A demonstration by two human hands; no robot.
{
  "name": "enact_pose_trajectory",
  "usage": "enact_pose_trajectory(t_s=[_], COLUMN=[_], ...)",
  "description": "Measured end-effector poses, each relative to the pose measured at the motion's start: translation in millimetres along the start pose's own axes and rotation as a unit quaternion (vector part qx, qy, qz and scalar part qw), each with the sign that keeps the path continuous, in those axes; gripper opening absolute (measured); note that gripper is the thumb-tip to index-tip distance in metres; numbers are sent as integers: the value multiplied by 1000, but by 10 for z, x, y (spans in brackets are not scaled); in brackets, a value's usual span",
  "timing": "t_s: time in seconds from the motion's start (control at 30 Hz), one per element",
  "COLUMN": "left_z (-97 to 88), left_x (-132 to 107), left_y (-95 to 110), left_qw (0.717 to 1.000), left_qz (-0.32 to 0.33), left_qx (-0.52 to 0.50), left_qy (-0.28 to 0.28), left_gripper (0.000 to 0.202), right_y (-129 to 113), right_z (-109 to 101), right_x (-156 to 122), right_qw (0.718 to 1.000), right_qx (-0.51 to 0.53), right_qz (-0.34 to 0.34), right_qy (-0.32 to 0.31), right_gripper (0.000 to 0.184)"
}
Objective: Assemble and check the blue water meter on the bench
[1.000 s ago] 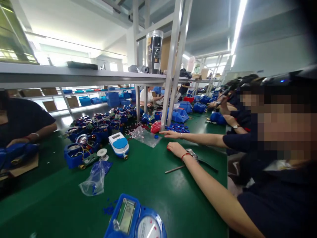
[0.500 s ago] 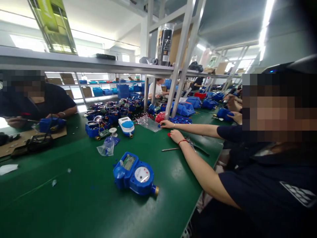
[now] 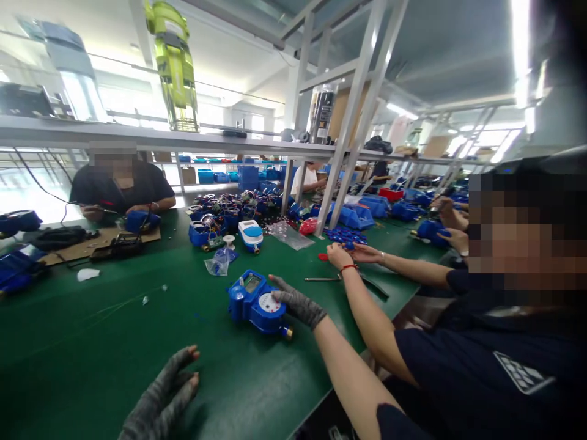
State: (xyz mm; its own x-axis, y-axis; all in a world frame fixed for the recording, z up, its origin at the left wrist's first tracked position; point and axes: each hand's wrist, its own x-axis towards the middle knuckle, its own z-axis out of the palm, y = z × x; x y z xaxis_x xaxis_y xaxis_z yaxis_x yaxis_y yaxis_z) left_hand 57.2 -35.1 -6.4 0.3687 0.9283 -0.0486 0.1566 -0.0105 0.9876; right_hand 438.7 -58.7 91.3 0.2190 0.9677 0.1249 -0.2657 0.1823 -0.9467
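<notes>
A blue water meter (image 3: 250,308) with a small display, a white round dial and a brass threaded end lies on the green table in front of me. My right hand (image 3: 300,302), in a grey fingerless glove, has hold of its right side, thumb over the dial and a finger along the far edge; the other fingers are hidden. At the lower left my left hand (image 3: 167,391), gloved alike, hovers above the table with its fingers apart and nothing in them. It is nearest to the meter but does not touch it.
A co-worker's hands (image 3: 346,252) handle small blue parts at the right, by a metal rod (image 3: 321,279). Behind the meter are a plastic bag (image 3: 220,261), a white-and-blue meter (image 3: 251,235) and heaped open meters (image 3: 211,223). Another person (image 3: 121,189) works across the table under the shelf (image 3: 229,143).
Both my hands have come into view, the right one onto the meter. The view has swung left and up. The co-worker's hands at the right have come together.
</notes>
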Motion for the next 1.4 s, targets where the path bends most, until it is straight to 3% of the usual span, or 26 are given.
enact_pose_trajectory(t_s=[0.2,0.33,0.4,0.43,0.47,0.5,0.53,0.6,0.7,0.8,0.93,1.13,1.4], left_z=[-28,-193,-296,-337,-364,-374,-366,-314,-230,-248,-361,-376,-369], left_x=[398,464,421,384,341,296,253,186,148,164,190,142,152], left_y=[113,185,196,200,204,213,225,263,317,313,275,336,260], left_qw=[995,994,989,987,985,984,982,976,966,966,974,968,968], left_qz=[38,-16,-55,-65,-64,-59,-54,-37,-23,-24,-24,-31,-8], left_qx=[-64,-82,-90,-98,-109,-123,-139,-178,-223,-228,-211,-241,-242], left_qy=[72,77,102,111,115,116,117,122,129,118,82,60,71], left_gripper=[71,92,99,98,94,91,88,82,83,92,86,86,80], right_y=[816,1316,1432,1450,1450,1439,1425,1416,1477,1568,1614,1625,1681], right_z=[1034,1471,1455,1380,1269,1135,991,732,523,509,577,639,675], right_x=[-258,-427,-391,-317,-206,-65,96,420,764,909,1013,1131,1046], right_qw=[997,990,980,974,965,949,933,902,855,815,779,746,712], right_qx=[-20,-41,-98,-154,-217,-305,-356,-422,-501,-563,-612,-653,-693], right_qz=[37,43,60,67,73,61,45,30,38,56,77,86,47], right_qy=[-58,-127,-164,-153,-127,-57,14,92,127,125,110,100,106], right_gripper=[64,78,67,58,49,41,36,30,25,16,21,24,24])
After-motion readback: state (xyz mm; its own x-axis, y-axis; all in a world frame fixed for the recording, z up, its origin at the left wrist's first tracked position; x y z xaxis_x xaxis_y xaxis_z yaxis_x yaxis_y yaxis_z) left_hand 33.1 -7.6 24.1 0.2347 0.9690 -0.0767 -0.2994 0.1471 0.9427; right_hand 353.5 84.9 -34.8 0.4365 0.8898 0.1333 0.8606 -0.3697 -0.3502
